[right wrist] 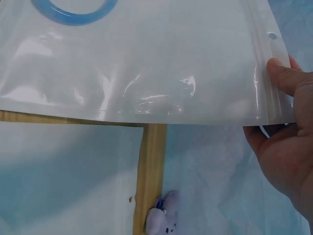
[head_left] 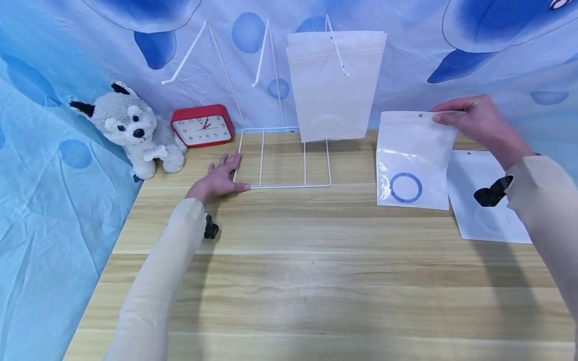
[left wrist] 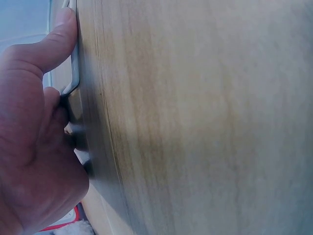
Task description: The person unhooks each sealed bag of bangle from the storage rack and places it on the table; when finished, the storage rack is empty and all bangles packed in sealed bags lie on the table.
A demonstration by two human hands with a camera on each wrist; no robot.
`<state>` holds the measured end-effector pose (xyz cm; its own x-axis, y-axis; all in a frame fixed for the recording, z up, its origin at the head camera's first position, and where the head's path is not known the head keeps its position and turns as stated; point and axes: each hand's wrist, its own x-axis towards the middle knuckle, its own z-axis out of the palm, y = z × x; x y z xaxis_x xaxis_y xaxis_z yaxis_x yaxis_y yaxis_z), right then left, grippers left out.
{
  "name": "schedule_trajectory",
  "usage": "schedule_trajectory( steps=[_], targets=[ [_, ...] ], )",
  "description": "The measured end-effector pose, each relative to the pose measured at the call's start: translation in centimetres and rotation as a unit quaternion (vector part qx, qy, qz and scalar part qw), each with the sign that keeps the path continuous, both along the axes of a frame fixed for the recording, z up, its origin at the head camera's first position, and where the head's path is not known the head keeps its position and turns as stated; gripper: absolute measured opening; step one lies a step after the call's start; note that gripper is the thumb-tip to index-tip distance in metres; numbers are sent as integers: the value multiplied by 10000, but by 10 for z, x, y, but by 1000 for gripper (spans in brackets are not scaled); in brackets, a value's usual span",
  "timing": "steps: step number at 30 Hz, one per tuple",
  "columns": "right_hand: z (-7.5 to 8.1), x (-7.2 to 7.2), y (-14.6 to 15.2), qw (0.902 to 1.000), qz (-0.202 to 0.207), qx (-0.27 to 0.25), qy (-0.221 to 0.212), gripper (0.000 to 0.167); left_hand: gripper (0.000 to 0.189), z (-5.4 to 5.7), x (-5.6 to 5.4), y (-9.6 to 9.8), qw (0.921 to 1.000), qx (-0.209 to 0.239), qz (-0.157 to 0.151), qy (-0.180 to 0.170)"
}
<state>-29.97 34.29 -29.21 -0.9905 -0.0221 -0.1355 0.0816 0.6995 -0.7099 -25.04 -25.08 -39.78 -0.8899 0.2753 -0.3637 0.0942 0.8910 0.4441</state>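
My right hand (head_left: 485, 123) pinches the top right corner of a white zip bag (head_left: 417, 145) between thumb and fingers. A blue ring (head_left: 392, 188) shows through the bag's clear front, and the right wrist view shows a hole near its sealed top. Partly under the arm, another white bag (head_left: 471, 173) lies on the table. My left hand (head_left: 219, 178) rests with spread fingers on the left front corner of a white wire rack (head_left: 289, 187). Its thumb lies along the front wire. White bags (head_left: 336, 90) hang from the rack's right hook; the other two hooks are bare.
A red clock (head_left: 203, 126) and a grey-white plush dog (head_left: 131, 125) stand at the back left of the wooden table (head_left: 311, 281). Behind them hangs a blue patterned cloth (head_left: 40, 200). A small purple plush (right wrist: 164, 218) appears in the right wrist view.
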Motion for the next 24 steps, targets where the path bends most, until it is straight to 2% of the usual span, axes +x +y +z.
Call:
schedule_trajectory(
  steps=[6, 13, 24],
  targets=[
    [-11, -13, -6, 10000, -28, 0, -40, 45, 106, 1, 2, -1, 10000, -40, 49, -32],
    [-24, -25, -8, 9994, -135, -12, -311, 46, 106, 2, 1, 0, 10000, -65, 38, -26],
    [-45, -45, -13, 9981, 35, 462, -398, 45, 107, 1, -1, 0, 10000, 2, 12, -20]
  ],
)
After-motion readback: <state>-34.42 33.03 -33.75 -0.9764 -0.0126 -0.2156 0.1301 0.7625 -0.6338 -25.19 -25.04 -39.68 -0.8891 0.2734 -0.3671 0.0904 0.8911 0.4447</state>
